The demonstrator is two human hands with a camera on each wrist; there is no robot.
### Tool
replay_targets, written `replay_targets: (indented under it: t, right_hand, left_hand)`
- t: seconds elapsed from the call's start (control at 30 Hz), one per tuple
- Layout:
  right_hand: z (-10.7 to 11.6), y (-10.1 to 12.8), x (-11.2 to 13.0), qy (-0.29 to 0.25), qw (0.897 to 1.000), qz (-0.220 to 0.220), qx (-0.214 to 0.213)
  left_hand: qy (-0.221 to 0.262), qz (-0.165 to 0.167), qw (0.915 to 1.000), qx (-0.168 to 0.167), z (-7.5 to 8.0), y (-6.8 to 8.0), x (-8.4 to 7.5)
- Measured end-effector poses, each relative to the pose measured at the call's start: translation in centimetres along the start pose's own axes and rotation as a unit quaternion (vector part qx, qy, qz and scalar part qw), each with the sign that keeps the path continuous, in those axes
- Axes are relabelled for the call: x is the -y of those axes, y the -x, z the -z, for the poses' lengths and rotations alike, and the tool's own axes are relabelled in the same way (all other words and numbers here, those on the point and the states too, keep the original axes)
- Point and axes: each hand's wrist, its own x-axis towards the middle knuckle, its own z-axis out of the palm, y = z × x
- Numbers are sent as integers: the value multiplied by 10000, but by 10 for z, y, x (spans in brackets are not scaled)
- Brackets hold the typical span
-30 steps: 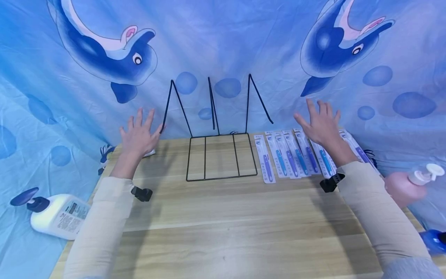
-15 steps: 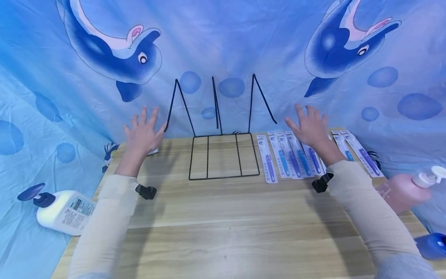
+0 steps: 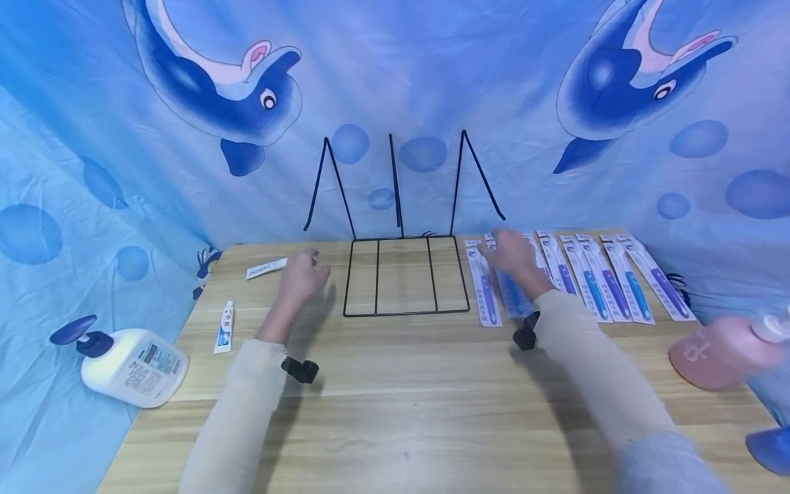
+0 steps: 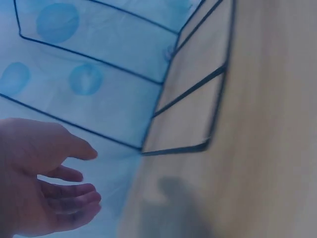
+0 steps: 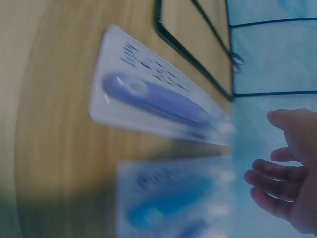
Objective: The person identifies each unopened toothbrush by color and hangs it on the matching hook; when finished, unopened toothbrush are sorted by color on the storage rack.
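My left hand (image 3: 302,278) hovers just left of the black wire rack (image 3: 407,313), its fingers loosely bent. Nothing lies between thumb and fingers of that hand (image 4: 54,178) in the left wrist view. Over the left part of a row of packaged toothbrushes is my right hand (image 3: 513,257), covering the tops of some packs. The right wrist view has this hand (image 5: 287,168) with relaxed, empty fingers. A purple toothbrush in its pack (image 5: 153,96) and a blue toothbrush pack (image 5: 168,198) lie near it. The rack has a flat wire base and three upright bent prongs.
Two small toothpaste tubes, one near the back (image 3: 267,268) and one farther forward (image 3: 225,328), lie on the left. A white pump bottle (image 3: 138,367) stands at the left edge. To the right are a pink pump bottle (image 3: 722,351) and a blue object (image 3: 771,449).
Both hands have moved inward and lowered, the left toward the rack, the right toward the toothbrush packs. Fingers that were spread are now more bent. The toothpaste tubes have become visible.
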Motion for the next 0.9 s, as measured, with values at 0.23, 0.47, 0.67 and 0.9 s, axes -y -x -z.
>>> replay_targets:
  t: [0.23, 0.47, 0.67, 0.9]
  right_hand:
    - [-25, -6, 4, -340, 9977, -529, 260]
    - [-38, -8, 7, -225, 9961, -851, 118]
    - [-40, -9, 11, -264, 9959, -870, -26]
    - [-29, -2, 25, -713, 9940, -683, -474]
  left_hand:
    - [765, 202, 9967, 179, -41, 13, 4]
    - [1152, 63, 9930, 266, -67, 14, 7]
    - [1366, 122, 9902, 246, -72, 15, 10]
    - [1471, 161, 9890, 87, -71, 14, 13]
